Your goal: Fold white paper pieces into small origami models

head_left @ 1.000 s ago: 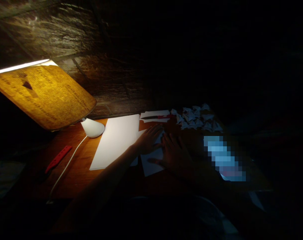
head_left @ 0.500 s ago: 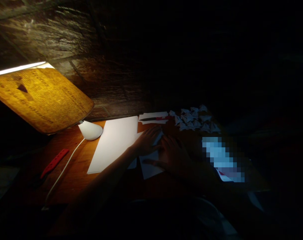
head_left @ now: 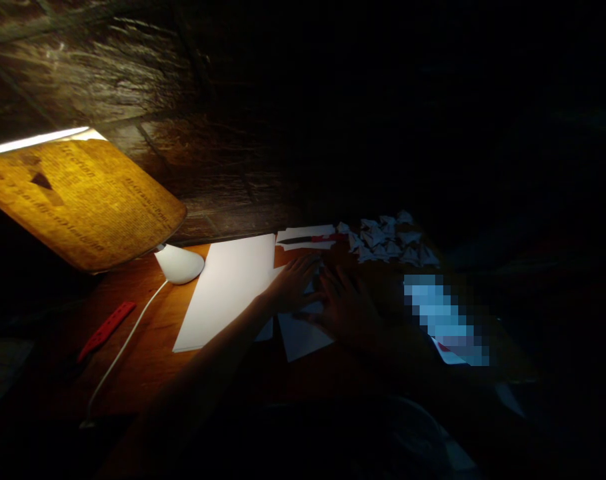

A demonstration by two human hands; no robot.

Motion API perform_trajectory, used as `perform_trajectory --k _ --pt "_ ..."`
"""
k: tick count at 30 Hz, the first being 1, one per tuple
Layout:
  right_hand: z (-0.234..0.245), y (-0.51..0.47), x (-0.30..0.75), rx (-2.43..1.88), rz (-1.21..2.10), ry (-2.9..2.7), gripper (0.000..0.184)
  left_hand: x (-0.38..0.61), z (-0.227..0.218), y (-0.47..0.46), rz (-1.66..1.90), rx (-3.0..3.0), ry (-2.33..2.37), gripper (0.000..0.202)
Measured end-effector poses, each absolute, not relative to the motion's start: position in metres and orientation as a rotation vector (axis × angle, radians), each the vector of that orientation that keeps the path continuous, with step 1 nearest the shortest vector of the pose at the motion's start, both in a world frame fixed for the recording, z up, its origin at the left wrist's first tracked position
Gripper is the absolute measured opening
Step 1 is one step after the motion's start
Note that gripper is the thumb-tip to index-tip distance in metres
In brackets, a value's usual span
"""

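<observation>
Left hand [head_left: 295,277] and right hand [head_left: 351,308] close together over a sheet of paper [head_left: 303,341], fingers stretched out; too dark to tell whether pinching or only pressing. Sheet flat on the table [head_left: 155,340], just right of the larger sheets [head_left: 233,287], near corner uncovered. Likeliest trouble: a crooked crease, from shadow over the edges or from uneven pressure and a slip of the sheet. Possible too: a cut from the knife [head_left: 327,237] beyond the fingers, after a careless reach; folded pieces [head_left: 375,235] scattered by a wide sweep rightward.
</observation>
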State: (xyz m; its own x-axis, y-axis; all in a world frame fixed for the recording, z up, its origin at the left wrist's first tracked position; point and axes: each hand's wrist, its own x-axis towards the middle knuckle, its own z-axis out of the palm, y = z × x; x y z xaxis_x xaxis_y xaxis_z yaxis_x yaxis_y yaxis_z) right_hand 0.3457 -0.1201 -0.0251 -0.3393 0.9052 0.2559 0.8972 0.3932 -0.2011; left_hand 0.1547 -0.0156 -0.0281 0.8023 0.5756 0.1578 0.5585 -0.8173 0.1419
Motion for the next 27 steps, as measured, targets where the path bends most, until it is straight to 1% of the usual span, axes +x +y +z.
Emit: perform_trajectory --k 8,13,20,27 --pt "-0.020 -0.120 0.344 -1.618 0.023 -2.359 0.096 0.157 -0.036 -0.014 0.338 2.907 0.950 0.092" --pt "-0.024 -0.119 0.343 -1.607 0.018 -2.334 0.097 0.155 -0.032 -0.015 0.327 2.886 0.904 0.092" --pt "-0.023 -0.117 0.341 -1.611 0.049 -2.294 0.104 0.156 -0.026 -0.017 0.311 2.879 0.909 0.089" --pt "-0.019 -0.117 0.346 -1.594 0.062 -2.356 0.091 0.154 -0.025 -0.018 0.296 2.855 0.767 0.087"
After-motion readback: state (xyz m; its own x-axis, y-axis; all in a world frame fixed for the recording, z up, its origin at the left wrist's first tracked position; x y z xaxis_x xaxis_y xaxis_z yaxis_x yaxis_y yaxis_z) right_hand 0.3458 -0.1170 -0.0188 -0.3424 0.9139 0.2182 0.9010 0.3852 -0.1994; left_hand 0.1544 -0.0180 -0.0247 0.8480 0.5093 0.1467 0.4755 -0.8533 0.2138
